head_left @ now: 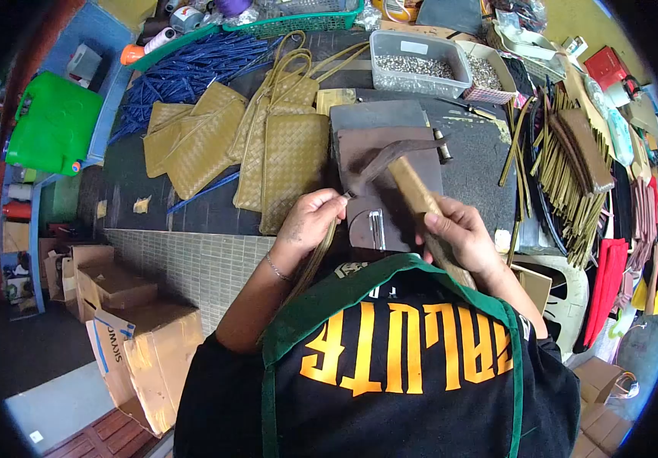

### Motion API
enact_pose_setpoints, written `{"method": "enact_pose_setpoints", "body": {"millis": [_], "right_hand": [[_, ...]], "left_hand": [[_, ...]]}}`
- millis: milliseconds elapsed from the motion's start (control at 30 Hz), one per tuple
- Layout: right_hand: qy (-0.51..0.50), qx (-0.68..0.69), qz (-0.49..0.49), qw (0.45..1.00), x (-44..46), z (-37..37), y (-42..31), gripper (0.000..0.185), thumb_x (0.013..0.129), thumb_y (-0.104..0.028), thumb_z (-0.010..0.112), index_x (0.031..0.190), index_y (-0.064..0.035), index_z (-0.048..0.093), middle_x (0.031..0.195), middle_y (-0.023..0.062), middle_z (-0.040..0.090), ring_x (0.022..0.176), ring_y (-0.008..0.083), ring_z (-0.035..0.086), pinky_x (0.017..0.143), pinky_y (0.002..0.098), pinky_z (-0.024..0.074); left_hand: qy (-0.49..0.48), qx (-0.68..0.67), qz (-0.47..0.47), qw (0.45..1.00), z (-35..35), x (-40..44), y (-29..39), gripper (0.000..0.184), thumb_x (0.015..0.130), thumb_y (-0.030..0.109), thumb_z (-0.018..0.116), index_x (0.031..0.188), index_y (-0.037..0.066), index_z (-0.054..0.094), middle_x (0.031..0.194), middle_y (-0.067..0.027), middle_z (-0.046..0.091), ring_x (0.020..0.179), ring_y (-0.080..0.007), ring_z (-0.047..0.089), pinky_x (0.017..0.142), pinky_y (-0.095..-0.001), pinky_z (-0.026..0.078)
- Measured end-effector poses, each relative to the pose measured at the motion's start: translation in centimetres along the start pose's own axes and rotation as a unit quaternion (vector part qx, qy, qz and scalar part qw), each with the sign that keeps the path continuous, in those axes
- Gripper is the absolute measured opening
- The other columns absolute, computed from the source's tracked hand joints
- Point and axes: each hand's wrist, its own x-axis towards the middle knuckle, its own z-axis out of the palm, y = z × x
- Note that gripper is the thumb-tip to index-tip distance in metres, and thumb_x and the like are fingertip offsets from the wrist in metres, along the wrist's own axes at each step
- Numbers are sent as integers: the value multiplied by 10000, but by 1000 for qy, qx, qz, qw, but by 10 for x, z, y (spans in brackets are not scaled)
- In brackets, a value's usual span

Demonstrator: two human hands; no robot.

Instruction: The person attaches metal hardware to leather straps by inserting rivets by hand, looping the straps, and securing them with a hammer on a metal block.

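My right hand (462, 233) is closed round the wooden handle of a hammer (414, 185). The curved dark head of the hammer hangs over a brown pad (420, 160), with one end close to my left fingertips. My left hand (312, 217) pinches the end of an olive strap (315, 256) at the pad's left edge, and the rest of the strap trails down along my forearm. Whether a small metal part is also between those fingers I cannot make out. Between my hands lies a dark brown piece (361, 226) with thin metal tools (376, 229) on it.
Olive woven pouches (296, 168) lie left of the pad, with blue strips (191, 72) behind them. A clear bin of small metal pieces (414, 67) stands at the back. Bundled olive straps (569, 160) lie at right. Cardboard boxes (153, 359) stand on the floor at left.
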Motion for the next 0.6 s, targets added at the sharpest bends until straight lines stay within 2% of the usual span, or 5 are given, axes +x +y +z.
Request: {"method": "enact_pose_setpoints", "body": {"millis": [167,333,433,467,600], "right_hand": [[138,32,-82,987,-11,-34,-12,333,815,-182,448,1075,24,421,689,82,512,510,133,500,438,217,430],[323,-103,-148,929,-22,-87,9,396,782,-164,522,1116,21,418,693,60,524,558,113,494,469,224,429],[421,-341,-139,829,-14,-110,32,472,742,-152,573,1167,-39,403,709,64,539,596,120,513,543,250,446],[440,-427,-48,788,-14,-114,35,496,705,-150,593,1168,-105,421,767,112,555,650,168,546,605,287,447],[423,-630,-100,643,7,-125,54,578,657,-142,598,1186,-236,386,752,131,481,678,307,510,619,376,431]], "left_hand": [[-40,10,5,999,-3,-1,-2,244,845,212,420,690,36,487,632,17,459,611,-58,422,581,-189,351],[-48,5,-20,999,-3,-4,10,248,847,224,424,696,39,491,636,18,461,616,-52,422,586,-181,349],[-40,-5,-14,999,-4,-8,13,237,844,216,430,704,38,501,643,15,471,621,-53,429,588,-179,351],[-33,-14,-17,999,-4,-10,14,231,841,209,434,706,37,508,646,14,476,624,-54,434,589,-179,353],[-14,-45,-8,999,-7,-20,29,217,831,181,447,704,24,526,663,-2,497,629,-63,450,596,-190,366]]}}
